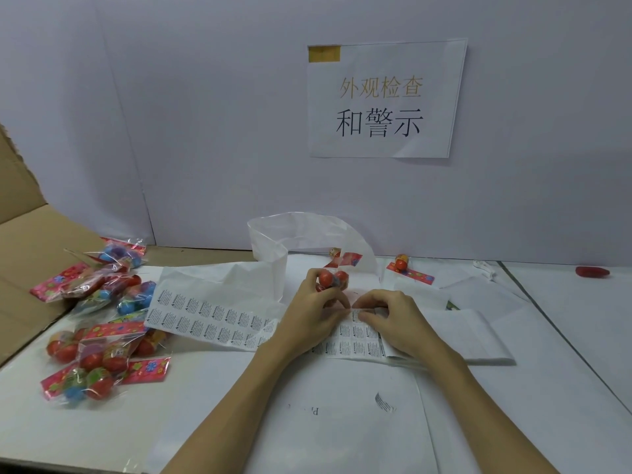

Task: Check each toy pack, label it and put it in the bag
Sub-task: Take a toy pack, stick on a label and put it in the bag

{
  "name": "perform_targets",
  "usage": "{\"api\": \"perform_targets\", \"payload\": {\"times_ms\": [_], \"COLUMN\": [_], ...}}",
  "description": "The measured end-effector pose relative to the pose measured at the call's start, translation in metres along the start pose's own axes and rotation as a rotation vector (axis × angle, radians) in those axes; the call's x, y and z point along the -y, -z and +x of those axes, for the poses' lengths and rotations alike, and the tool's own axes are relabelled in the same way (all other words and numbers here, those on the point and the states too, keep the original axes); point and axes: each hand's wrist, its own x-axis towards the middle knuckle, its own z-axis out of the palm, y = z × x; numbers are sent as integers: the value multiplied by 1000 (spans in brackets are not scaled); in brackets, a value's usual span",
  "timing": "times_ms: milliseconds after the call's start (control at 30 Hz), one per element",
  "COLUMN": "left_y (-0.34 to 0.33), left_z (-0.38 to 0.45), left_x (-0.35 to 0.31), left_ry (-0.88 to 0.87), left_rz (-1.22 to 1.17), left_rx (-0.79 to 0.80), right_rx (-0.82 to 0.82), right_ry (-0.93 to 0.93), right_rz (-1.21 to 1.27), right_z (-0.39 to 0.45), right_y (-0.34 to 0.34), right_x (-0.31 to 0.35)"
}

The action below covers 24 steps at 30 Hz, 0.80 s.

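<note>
My left hand (316,309) grips a clear toy pack (333,278) with red balls and a pink header card, held just above the table's middle. My right hand (386,314) pinches a small warning label at the top edge of a label sheet (355,340) lying under both hands. A second, longer label sheet (208,318) lies to the left. Behind the hands stands a white plastic bag (273,248) with its mouth open. A heap of toy packs (99,323) with red and blue balls lies at the left.
A flattened cardboard box (27,241) lies under the heap at far left. One more toy pack (408,268) rests at the back right, a red object (592,271) further right. White paper sheets (342,422) cover the table. A paper sign (383,100) hangs on the back wall.
</note>
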Motion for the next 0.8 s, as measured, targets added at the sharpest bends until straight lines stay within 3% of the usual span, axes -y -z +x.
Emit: {"api": "perform_targets", "payload": {"times_ms": [800], "left_y": [-8], "left_z": [2], "left_x": [9], "left_ry": [11], "left_rz": [128], "left_rx": [15], "right_rx": [-9], "right_ry": [12], "right_rz": [-64], "right_z": [-2], "right_y": [9], "right_x": [-2]}}
